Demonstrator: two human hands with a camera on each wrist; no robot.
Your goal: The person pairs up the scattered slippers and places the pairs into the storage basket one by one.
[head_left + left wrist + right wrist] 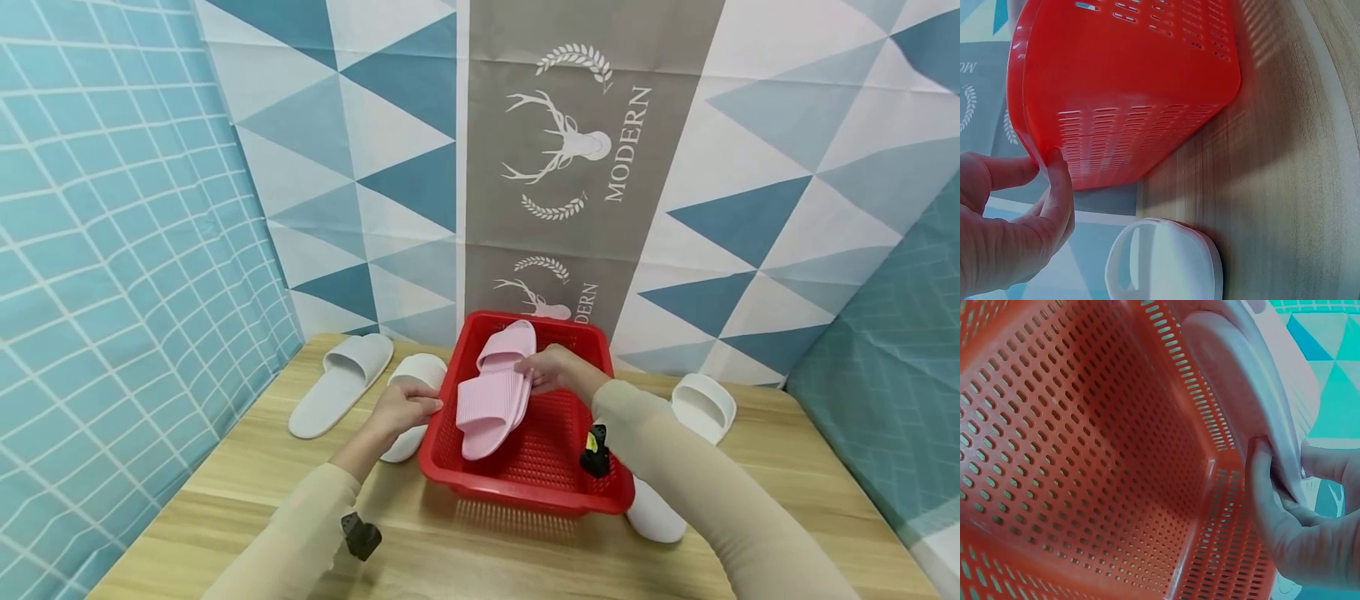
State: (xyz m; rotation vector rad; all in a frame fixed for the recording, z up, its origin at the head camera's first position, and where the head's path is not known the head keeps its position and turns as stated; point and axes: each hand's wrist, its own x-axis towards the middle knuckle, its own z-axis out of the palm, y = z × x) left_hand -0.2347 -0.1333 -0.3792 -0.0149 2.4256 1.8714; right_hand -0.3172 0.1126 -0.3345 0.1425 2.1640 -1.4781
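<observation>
A red plastic basket [525, 494] with slotted walls stands on the wooden table, its near side looking raised above a striped shadow. My left hand [401, 411] pinches its left rim between thumb and fingers, as the left wrist view also shows [1029, 212]. Over the basket's left part, my right hand [553, 369] grips the pink slippers [491, 400] by their right edge. They appear to be two, one overlapping the other, with ribbed straps. In the right wrist view, thumb and fingers close on the stacked pink soles [1247, 381], and the basket's perforated floor [1085, 437] shows bare.
White slippers lie around the basket: one at far left [337, 396], one beside my left hand [405, 446], one at right [703, 407] and one partly under my right forearm [655, 512]. Patterned cloth [405, 167] hangs behind the wooden table [247, 500].
</observation>
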